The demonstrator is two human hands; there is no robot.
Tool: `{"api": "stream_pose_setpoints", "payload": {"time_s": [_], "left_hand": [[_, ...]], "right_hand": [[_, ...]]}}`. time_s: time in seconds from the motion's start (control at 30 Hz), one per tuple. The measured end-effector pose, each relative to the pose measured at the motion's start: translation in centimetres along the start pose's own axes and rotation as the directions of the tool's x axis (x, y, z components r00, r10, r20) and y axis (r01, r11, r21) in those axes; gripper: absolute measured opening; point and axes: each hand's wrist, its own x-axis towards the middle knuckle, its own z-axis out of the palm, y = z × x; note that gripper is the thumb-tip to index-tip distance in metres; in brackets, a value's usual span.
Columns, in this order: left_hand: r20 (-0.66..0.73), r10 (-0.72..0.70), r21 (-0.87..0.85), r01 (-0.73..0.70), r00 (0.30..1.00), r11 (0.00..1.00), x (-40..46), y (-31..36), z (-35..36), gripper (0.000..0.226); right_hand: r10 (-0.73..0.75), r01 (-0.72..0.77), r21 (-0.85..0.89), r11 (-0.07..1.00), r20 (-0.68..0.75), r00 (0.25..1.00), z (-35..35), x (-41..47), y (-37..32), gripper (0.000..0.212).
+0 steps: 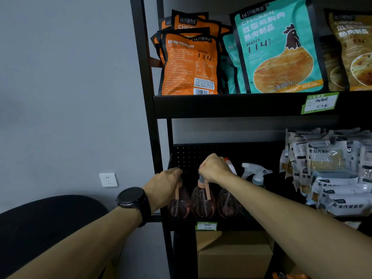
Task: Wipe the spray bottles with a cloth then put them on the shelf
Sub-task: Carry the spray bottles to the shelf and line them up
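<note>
Your left hand [168, 181] covers the spray head of the leftmost pink bottle [178, 204], and your fingers curl out of sight behind it. Your right hand [213, 168] hides the middle pink bottle's [202, 202] trigger. Below your right wrist, the third pink bottle [228, 204] shows only its body. Right of your fingers, the brown pouch [352, 49] runs off the frame edge. The shelf tag's [206, 226] writing is too small to read.

Pretty tight around both hands: pink bottles [203, 200] packed right beneath them, a clear sprayer [255, 174] just right of the right hand [214, 168], white packets [330, 170] further right. Open air above, below the upper shelf [231, 106].
</note>
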Motion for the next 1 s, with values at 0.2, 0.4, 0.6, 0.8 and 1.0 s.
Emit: {"api": "stream_pose_setpoints", "payload": {"time_s": [0.2,0.4,0.6,0.8,1.0], "left_hand": [[-0.005,0.013,-0.012,-0.013,1.0,1.0,0.0,-0.4,0.3,0.043],[-0.021,0.026,-0.031,-0.026,0.999,0.999,-0.1,-0.3,0.3,0.045],[-0.005,0.008,-0.06,-0.008,1.0,0.998,-0.1,-0.2,0.3,0.037],[-0.01,-0.025,-0.082,0.024,1.0,0.996,0.3,0.5,-0.9,0.046],[0.002,0.033,-0.124,-0.033,0.999,0.992,1.4,2.3,-2.6,0.074]], "right_hand": [[0.093,-0.089,0.108,0.99,-0.031,0.995,0.8,0.7,-0.4,0.021],[0.122,-0.115,0.129,0.985,-0.047,0.991,1.1,0.6,-0.6,0.022],[0.103,-0.099,0.136,0.986,-0.018,0.995,1.0,0.1,-0.5,0.02],[0.017,-0.012,0.119,0.993,-0.037,0.999,-2.6,-0.8,0.6,0.034],[-0.017,0.013,-0.029,0.999,-0.127,0.992,-7.8,-0.8,3.3,0.022]]}}
